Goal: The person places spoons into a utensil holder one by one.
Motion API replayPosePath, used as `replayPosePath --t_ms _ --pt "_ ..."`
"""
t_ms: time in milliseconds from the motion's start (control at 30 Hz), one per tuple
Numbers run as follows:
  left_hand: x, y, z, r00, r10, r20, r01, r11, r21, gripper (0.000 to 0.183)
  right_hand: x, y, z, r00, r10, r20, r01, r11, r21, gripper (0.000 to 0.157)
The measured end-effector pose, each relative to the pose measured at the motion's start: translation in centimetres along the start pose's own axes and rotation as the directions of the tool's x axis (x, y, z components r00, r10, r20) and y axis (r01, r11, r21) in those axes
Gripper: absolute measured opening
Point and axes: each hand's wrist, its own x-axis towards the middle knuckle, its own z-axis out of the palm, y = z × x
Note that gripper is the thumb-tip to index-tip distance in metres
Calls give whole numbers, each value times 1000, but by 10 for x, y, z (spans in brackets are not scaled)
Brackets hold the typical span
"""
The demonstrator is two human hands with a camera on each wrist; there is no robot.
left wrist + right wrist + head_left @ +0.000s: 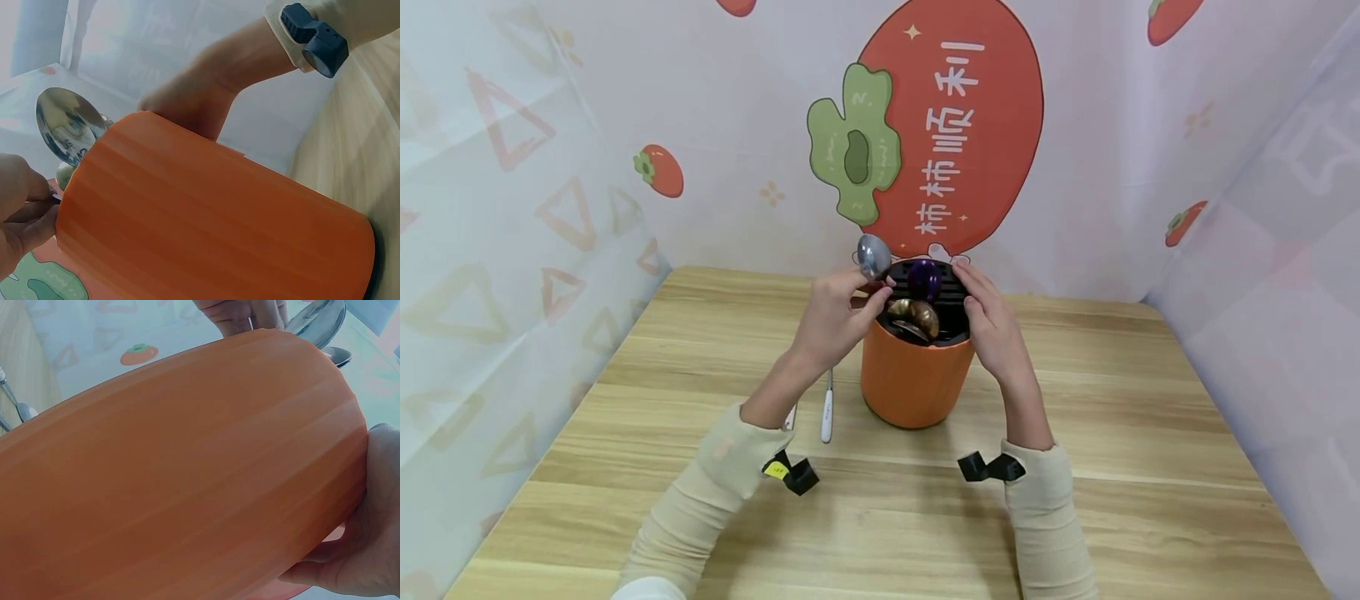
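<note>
An orange utensil holder (916,383) with a black slotted insert (953,310) stands upright between both hands. At its left rim my left hand (838,317) pinches a silver spoon (874,257), whose bowl points up above the fingers. The spoon's handle is mostly hidden by the hand. My right hand (996,329) grips the holder's right rim, with the thumb near the front and the fingers along the far side. Inside the holder stand a purple shiny utensil (924,280) and a gold-brown one (916,317), heads up.
A utensil with a white handle (827,415) lies on the wooden table (1120,467), left of the holder. Another white handle (791,415) shows partly behind the left wrist. Printed cloth walls (1097,150) enclose the table at the back and both sides.
</note>
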Motion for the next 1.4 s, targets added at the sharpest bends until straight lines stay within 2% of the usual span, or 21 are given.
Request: replayPosePath --t_ms 167,367,567,700,933,1167,1400 --pt "-2 0 -2 999 -43 30 41 998 48 15 0 0 1 1000 -3 3 3 1000 2 48" --pt "-6 3 -7 997 -40 67 35 997 72 18 -1 1 0 1000 -9 -3 9 1000 1 48" --pt "-13 3 -12 1000 -24 20 22 996 88 16 0 0 0 1000 -4 -1 4 1000 4 48" --pt "-19 -1 -15 999 -39 -15 40 996 82 15 0 -1 0 1000 -1 9 1 1000 10 49" --pt "-31 -10 -22 992 -127 0 126 986 106 17 0 -2 -1 1000 11 12 -11 1000 15 49" --pt "-47 -26 -30 968 -248 42 237 956 173 19 0 -2 0 1000 4 9 -4 1000 11 49" --pt "-58 -45 -34 961 -275 44 255 934 252 17 -1 -2 -1 1000 2 8 -2 1000 14 49"
